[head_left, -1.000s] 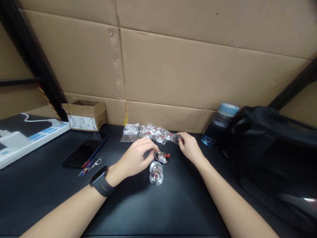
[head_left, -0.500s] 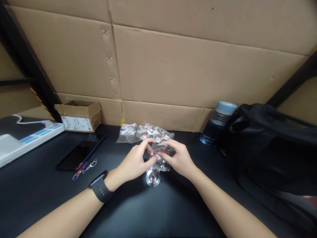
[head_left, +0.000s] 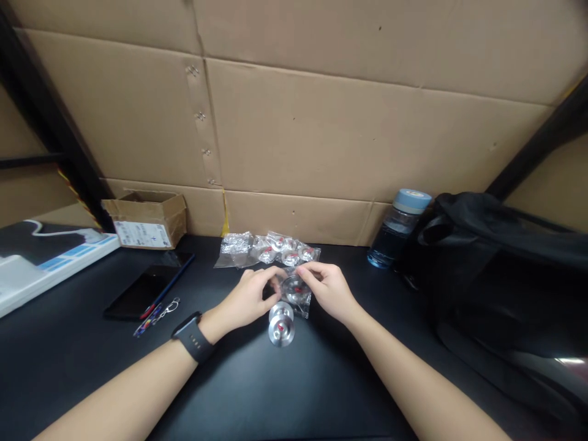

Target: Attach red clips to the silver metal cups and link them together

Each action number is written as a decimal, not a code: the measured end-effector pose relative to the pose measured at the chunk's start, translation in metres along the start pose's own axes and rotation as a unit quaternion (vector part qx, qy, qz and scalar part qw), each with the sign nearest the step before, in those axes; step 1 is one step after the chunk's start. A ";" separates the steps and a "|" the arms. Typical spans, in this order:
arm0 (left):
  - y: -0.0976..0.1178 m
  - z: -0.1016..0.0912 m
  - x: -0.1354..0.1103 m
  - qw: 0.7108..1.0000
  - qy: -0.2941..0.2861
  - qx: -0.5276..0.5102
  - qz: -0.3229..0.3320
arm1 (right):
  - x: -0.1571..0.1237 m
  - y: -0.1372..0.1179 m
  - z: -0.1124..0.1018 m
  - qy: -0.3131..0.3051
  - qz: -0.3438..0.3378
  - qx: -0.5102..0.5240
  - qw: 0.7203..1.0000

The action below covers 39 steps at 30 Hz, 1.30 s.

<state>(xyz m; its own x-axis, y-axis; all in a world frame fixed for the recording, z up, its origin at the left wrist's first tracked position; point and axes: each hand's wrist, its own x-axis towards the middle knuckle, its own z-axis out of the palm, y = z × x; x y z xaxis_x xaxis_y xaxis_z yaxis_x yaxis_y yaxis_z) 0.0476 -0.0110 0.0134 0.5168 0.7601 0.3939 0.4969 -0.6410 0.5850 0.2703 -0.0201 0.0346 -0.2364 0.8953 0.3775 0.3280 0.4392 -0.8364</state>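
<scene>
Head, clear bag [head_left: 302,305], metal disc [head_left: 294,286] inside

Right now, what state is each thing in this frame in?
left hand: fingers pinch the clear packet.
right hand: fingers pinch it too.
clear packet: held between both hands, disc inside.
metal discs: unwrapped, lying on the table.
water bottle: upright, capped.
cardboard box: flaps open.
phone: flat, screen dark.

Dim, warm light from above. Cardboard [head_left: 349,122] evenly lit. Black table [head_left: 285,392] carries soft grey sheen at centre. Small glare streak on bag [head_left: 569,361], far right. Wide-angle bending at edges. Discs [head_left: 281,327] slightly soft.
</scene>
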 end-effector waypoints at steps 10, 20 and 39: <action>0.009 0.001 -0.002 0.999 -0.017 0.027 0.005 | 0.002 -0.003 -0.003 0.046 -0.034 0.034 0.998; 0.020 -0.006 0.002 0.993 0.116 -0.019 0.008 | 0.000 -0.013 -0.004 0.112 -0.147 0.016 0.983; 0.030 -0.006 0.003 0.935 0.172 -0.304 -0.063 | -0.005 -0.013 0.004 0.072 -0.050 0.097 0.991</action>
<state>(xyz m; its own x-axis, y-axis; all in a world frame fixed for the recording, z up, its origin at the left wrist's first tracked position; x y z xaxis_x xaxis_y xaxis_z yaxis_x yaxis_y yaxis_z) 0.0597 -0.0275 0.0366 0.1743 0.8822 0.4374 -0.0028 -0.4437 0.8962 0.2641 -0.0304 0.0418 -0.1211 0.8549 0.5044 0.1249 0.5172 -0.8467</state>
